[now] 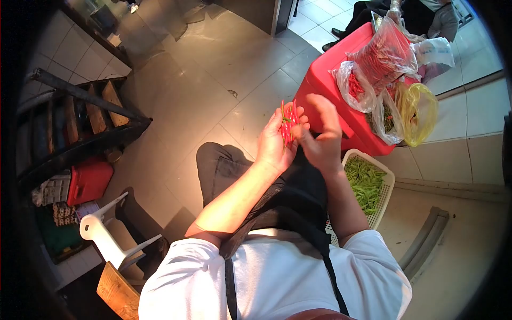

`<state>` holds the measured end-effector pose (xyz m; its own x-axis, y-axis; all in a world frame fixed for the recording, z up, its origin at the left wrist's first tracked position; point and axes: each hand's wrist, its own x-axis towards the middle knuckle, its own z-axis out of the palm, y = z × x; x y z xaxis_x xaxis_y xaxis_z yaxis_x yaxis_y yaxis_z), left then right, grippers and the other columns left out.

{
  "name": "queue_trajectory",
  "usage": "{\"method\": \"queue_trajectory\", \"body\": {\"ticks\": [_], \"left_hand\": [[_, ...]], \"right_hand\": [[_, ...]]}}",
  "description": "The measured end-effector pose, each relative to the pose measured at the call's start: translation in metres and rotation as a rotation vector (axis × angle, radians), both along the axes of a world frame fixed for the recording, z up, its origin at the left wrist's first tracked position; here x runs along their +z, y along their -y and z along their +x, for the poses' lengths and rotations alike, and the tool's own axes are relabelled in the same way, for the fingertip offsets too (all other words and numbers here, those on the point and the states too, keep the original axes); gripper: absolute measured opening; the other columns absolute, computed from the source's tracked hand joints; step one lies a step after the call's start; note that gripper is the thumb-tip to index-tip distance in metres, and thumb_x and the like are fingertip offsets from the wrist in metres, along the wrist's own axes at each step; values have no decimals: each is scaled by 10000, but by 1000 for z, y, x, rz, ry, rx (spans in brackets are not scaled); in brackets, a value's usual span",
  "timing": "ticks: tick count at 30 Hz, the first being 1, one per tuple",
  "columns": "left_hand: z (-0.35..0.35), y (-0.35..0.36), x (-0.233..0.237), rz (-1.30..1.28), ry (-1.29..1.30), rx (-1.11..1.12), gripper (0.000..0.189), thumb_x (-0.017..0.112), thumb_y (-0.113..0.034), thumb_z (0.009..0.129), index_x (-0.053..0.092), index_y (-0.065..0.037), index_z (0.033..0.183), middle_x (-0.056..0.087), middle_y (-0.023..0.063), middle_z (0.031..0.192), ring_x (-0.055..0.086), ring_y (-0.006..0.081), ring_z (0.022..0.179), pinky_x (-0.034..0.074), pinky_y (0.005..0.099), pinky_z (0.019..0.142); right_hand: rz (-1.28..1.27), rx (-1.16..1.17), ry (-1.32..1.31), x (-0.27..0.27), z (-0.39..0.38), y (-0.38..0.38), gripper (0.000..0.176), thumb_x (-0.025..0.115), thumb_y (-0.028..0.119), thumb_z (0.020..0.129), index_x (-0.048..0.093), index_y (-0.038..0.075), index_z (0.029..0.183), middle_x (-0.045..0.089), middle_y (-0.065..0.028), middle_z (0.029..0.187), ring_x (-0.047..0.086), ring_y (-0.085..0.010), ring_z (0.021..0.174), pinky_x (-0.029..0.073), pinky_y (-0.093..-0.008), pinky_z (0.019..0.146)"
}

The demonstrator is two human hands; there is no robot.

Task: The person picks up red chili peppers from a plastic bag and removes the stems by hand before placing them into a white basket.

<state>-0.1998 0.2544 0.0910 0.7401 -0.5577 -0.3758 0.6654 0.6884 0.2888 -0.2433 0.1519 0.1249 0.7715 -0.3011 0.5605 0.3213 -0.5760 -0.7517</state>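
Note:
My left hand (277, 140) is raised over my lap, its fingers curled around a small bunch of red chilies (288, 124) with green stems. Beside it, on the right, my right hand (323, 140) has its fingers stretched and the thumb apart from them, the thumb tip close to the chilies. On the red box (314, 74) ahead to the right lie a clear plastic bag of red chilies (383, 61) and a smaller open bag of chilies (356, 85). A yellow plastic bag (418, 114) hangs at the box's near edge.
A white basket (391, 186) of green vegetables (364, 184) stands by my right forearm. Another person in dark clothes (368, 13) is behind the red box. To the left are a white plastic stool (101, 226), a wooden board (118, 290) and a dark slatted rack (88, 114).

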Motion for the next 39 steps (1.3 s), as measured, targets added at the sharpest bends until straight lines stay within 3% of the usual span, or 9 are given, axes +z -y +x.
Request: {"method": "queue_trajectory", "body": {"ticks": [2,5,6,18,24,27,29,33,39], "left_hand": [[0,0,5,-13,76,-5,375,352,-338,1047,510,-62,1246,615,104,1155,614,214,1008,523,360,879],[-1,0,5,-55,141,-70,396,352,-367,1046,507,-53,1232,605,91,1163,599,213,1054,505,357,917],[-1,-1,5,-54,153,-98,405,351,-374,1045,504,-49,1233,600,91,1170,595,213,1066,501,353,924],[0,0,3,-114,272,-173,330,477,-262,1015,486,-57,1274,589,70,1161,588,166,1050,487,301,926],[7,-5,2,-75,249,-308,301,478,-233,1015,506,-58,1258,611,73,1136,608,173,1033,505,336,908],[11,-8,-5,-111,164,-305,307,482,-236,1011,517,-58,1260,627,95,1135,625,195,1031,518,362,896],[13,-11,-8,-141,98,-283,307,479,-227,1009,518,-52,1259,631,114,1148,628,217,1050,520,380,900],[20,-16,-4,-167,46,-218,306,455,-200,1011,511,-36,1263,621,144,1185,617,264,1103,511,417,931],[25,-18,-5,-234,79,-159,332,452,-213,1012,499,-42,1293,606,146,1218,625,259,1083,527,419,920]], "right_hand": [[-175,-30,-42,-4,-4,-4,358,711,114,825,602,-4,1145,541,-211,1212,605,-265,1056,508,-353,868],[165,-40,-134,-11,-4,-10,338,697,87,836,599,-8,1146,540,-199,1218,652,-235,934,545,-315,763],[122,-48,-62,-15,-1,-9,299,667,53,855,600,-17,1138,542,-188,1216,670,-204,842,552,-281,678],[459,28,14,-37,-4,-4,237,611,84,930,610,-6,1150,472,-140,1288,587,-132,972,485,-258,836],[530,103,-163,-36,-11,7,281,633,101,928,584,4,1187,455,-130,1294,559,-122,1020,468,-262,873],[847,184,-212,-38,-11,7,261,638,100,925,592,5,1164,498,-114,1231,561,-120,1012,469,-261,859],[841,102,-123,-44,-10,7,236,641,98,923,601,2,1135,539,-100,1157,575,-118,974,470,-251,838],[243,-101,-11,-30,-13,9,228,655,89,910,605,0,1114,589,-77,1026,595,-125,933,471,-249,816],[115,-39,27,-19,-8,-1,259,731,57,834,637,13,1071,589,-87,936,616,-124,697,510,-234,643]]}}
